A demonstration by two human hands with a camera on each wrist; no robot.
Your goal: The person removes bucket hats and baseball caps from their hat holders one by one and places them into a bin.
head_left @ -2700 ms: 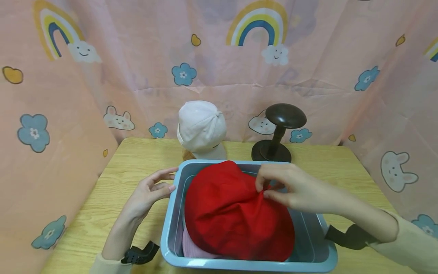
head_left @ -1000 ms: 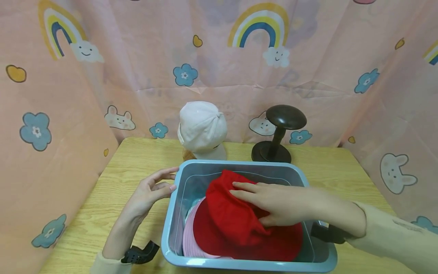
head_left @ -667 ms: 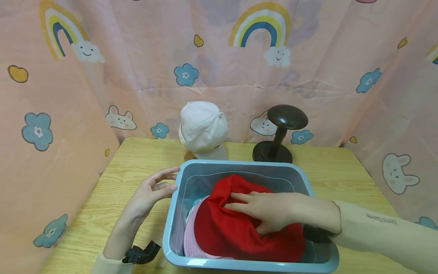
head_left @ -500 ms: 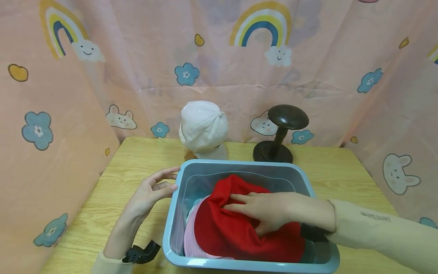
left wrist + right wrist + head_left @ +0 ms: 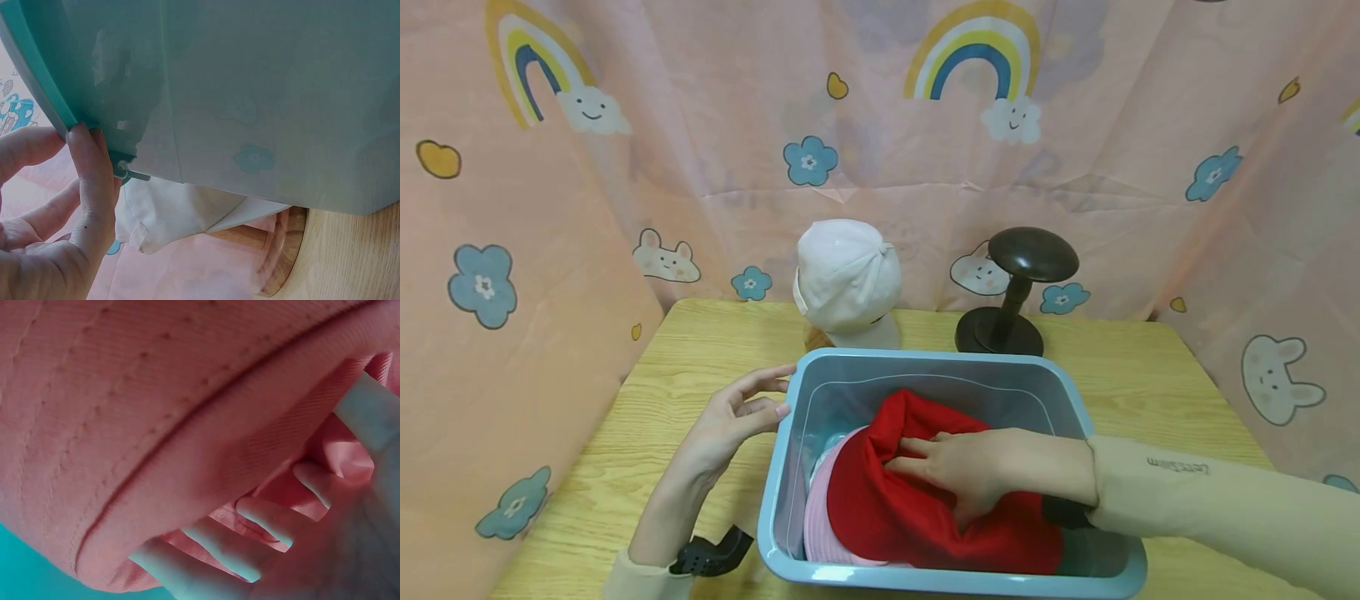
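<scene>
A red wide-brimmed hat (image 5: 887,512) lies in a blue plastic tub (image 5: 925,357) on top of a ribbed pink hat (image 5: 822,517). My right hand (image 5: 958,471) presses on the red hat's soft crown with fingers spread. In the right wrist view, the hat's stitched brim (image 5: 156,412) arches above those fingers (image 5: 269,522). At the tub's left side, my left hand (image 5: 730,421) holds the rim. The left wrist view shows thumb and fingers of the left hand (image 5: 69,219) pinching the tub's edge (image 5: 53,100).
Behind the tub stands a white cap (image 5: 847,279) on a wooden support (image 5: 817,337). To its right is a bare dark hat stand (image 5: 1018,287). Both are on a wooden table (image 5: 715,333), with a pink patterned curtain (image 5: 730,125) around its back and sides.
My right hand, which pinched the red hat's raised crown, has spread its fingers and pushed the hat down. The hat sits lower and further right in the tub. My left hand stays on the rim.
</scene>
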